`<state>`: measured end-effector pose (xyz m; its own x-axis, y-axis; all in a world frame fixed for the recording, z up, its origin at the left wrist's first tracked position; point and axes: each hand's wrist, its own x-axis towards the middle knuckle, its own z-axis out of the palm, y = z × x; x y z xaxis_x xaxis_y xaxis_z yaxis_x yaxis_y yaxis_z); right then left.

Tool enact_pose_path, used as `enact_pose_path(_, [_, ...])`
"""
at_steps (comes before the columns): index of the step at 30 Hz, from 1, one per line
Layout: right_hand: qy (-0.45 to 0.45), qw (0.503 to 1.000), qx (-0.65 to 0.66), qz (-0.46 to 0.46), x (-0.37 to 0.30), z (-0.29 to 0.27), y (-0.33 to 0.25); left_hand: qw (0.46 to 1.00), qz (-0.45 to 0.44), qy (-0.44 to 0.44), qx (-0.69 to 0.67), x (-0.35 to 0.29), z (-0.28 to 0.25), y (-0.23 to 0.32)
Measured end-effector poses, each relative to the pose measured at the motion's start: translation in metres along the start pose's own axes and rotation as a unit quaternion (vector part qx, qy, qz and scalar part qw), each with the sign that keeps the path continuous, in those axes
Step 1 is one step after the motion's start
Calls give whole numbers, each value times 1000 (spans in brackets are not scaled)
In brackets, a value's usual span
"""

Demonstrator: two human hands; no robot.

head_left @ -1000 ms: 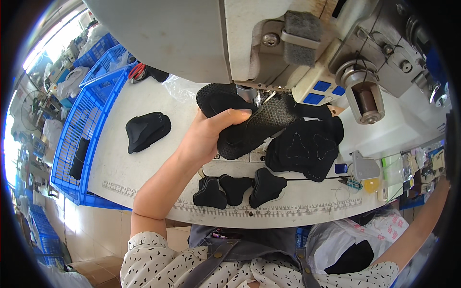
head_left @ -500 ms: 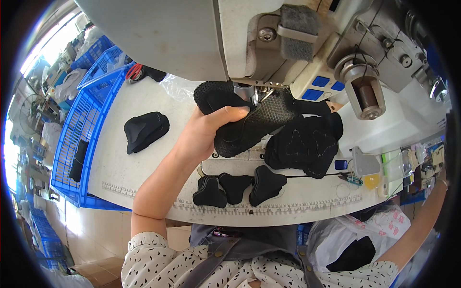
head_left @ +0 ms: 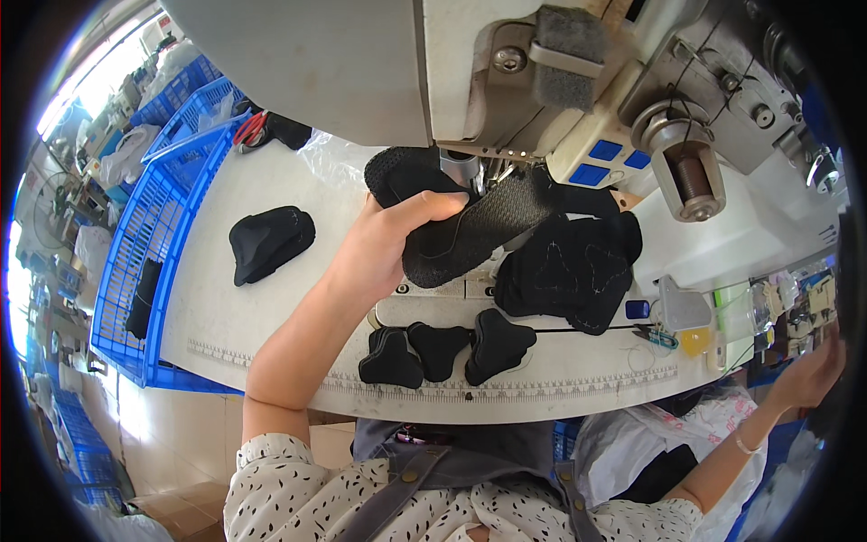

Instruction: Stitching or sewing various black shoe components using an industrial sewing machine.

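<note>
My left hand [head_left: 384, 237] is closed on a black mesh fabric piece [head_left: 492, 233], thumb on top, its fingers hidden beneath. The piece lies under the presser foot [head_left: 479, 173] of a sewing machine [head_left: 506, 81]. Off at the far right rim is my right hand [head_left: 813, 369], beside the machine's right side; its fingers are too dark and distorted to read. Right of the held piece rests a stack of black fabric pieces [head_left: 569, 271] with pale stitched outlines. Several small black padded pieces [head_left: 498, 348] sit in a row near the table's front edge.
Another black padded piece [head_left: 271, 244] lies at the left of the table [head_left: 203, 303]. Blue plastic baskets [head_left: 135, 262] stand along its left edge, with red-handled scissors [head_left: 250, 132] close by. Small thread snips [head_left: 655, 337] lie at the right. A white plastic bag [head_left: 605, 452] hangs below the front edge.
My right hand has drawn back from the far right rim, inward and toward me. My left hand keeps its hold on the mesh piece, nearly in place. The view has shifted slightly.
</note>
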<state>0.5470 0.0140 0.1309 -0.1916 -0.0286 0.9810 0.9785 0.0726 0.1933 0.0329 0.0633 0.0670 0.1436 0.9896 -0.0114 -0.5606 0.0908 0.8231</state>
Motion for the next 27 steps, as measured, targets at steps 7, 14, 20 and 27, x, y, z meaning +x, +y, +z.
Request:
enact_pose_path(7, [-170, 938, 243, -180, -3, 2, -170, 995, 49, 33, 81, -3, 2, -4])
enact_pose_path(14, [-186, 859, 466, -99, 8, 60, -272, 975, 47, 51, 210, -31, 9, 0])
enact_pose_path(20, [-181, 840, 506, -75, 7, 96, -324, 986, 35, 75, 145, -30, 13, -5])
enact_pose_path(27, [-170, 858, 478, -83, -3, 95, -321, 994, 43, 56, 87, -27, 10, -16])
